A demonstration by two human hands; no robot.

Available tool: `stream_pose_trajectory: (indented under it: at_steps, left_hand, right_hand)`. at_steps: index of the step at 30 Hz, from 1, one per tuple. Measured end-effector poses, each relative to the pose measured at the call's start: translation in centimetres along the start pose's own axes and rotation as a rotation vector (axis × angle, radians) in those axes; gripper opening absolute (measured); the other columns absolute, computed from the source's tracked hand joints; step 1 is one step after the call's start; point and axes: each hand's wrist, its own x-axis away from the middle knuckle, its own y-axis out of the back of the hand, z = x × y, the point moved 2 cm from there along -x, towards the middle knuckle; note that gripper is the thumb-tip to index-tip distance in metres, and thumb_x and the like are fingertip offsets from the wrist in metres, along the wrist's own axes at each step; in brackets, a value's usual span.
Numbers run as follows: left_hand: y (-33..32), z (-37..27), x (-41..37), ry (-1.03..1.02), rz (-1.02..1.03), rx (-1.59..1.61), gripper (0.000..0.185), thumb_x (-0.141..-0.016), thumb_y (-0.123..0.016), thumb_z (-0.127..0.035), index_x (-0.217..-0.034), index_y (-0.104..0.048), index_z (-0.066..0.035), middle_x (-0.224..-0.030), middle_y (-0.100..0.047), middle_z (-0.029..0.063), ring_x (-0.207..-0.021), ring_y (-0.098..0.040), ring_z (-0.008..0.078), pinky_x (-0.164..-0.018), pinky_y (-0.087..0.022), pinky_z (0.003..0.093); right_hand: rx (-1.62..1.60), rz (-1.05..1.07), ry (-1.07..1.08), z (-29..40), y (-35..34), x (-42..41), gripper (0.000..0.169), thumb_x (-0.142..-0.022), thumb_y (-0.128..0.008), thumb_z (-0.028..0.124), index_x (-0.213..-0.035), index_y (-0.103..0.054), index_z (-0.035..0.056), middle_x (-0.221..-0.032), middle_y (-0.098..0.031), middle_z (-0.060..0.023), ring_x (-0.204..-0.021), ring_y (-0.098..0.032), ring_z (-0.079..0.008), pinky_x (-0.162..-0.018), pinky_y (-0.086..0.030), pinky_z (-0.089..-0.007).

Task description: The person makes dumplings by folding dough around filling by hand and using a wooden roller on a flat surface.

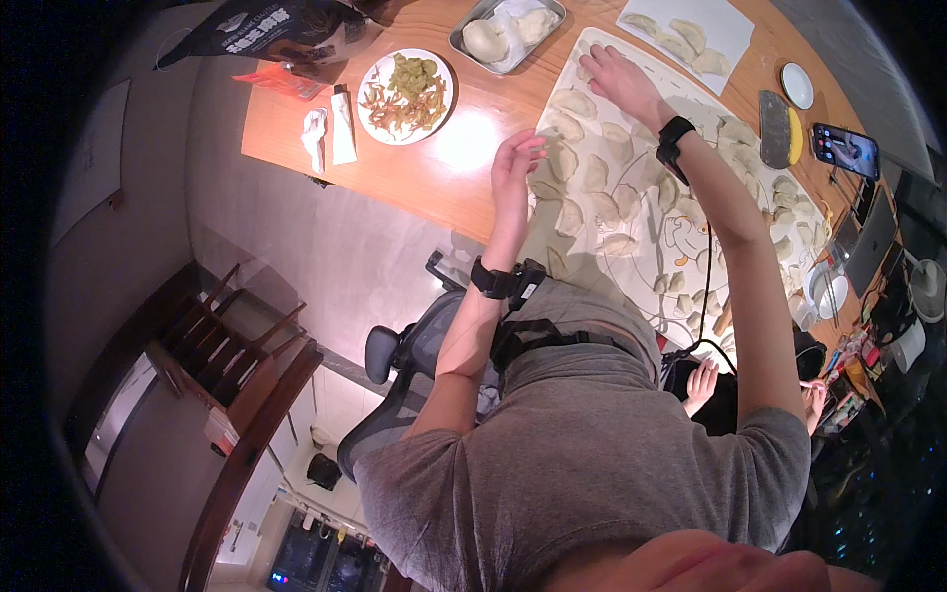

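My left hand (518, 157) hovers at the left edge of a white dough mat (651, 266), its fingers loosely bent and apart, with nothing seen in them. Just right of it lie folded dumplings (564, 161). My right hand (615, 80) reaches to the mat's far end, fingers spread and pointing down at its surface; a pale piece of dough shows by the fingertips, and whether they grip it is unclear. Many more dumplings (617, 142) lie across the mat. Black bands circle both wrists.
Beyond the mat stand a metal tray of dough (453, 41) and a paper sheet (729, 18) with dumplings. A plate of food (362, 96) is left. A dough scraper (774, 129), small dish (797, 85) and phone (846, 151) lie right. Another person's hands (701, 385) show lower right.
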Motion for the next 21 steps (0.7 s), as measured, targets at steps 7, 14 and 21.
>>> stream_pose_trajectory:
  at_steps: [7, 14, 21]
  left_hand:
    - [-0.2, -0.1, -0.2, 0.000, -0.009, -0.002, 0.029, -0.102, -0.047, -0.023, -0.123, -0.056, -0.007, -0.112, -0.066, 0.0039, -0.096, -0.061, 0.0116, -0.086, -0.042, 0.0274]
    - [-0.2, -0.3, -0.3, 0.007, -0.015, -0.041, 0.036, -0.098, -0.048, -0.025, -0.127, -0.056, -0.006, -0.115, -0.066, 0.0061, -0.100, -0.062, 0.0159, -0.092, -0.044, 0.0307]
    - [0.0, -0.8, -0.7, -0.007, -0.025, -0.045, 0.036, -0.098, -0.048, -0.025, -0.127, -0.055, -0.005, -0.116, -0.066, 0.0071, -0.102, -0.062, 0.0164, -0.092, -0.044, 0.0318]
  right_hand:
    - [-0.384, -0.159, -0.057, -1.5, -0.3, 0.3, 0.038, -0.079, -0.070, 0.010, -0.113, -0.054, 0.0122, -0.105, -0.048, -0.0114, -0.100, -0.051, -0.0327, -0.086, -0.046, -0.0411]
    - [-0.166, -0.149, -0.007, -0.9, -0.6, 0.2, 0.037, -0.080, -0.067, 0.009, -0.114, -0.053, 0.0107, -0.103, -0.049, -0.0108, -0.099, -0.051, -0.0316, -0.086, -0.046, -0.0399]
    - [0.193, -0.074, -0.021, 0.0, -1.6, -0.1, 0.035, -0.082, -0.064, 0.012, -0.114, -0.051, 0.0066, -0.107, -0.051, -0.0118, -0.102, -0.053, -0.0304, -0.085, -0.050, -0.0402]
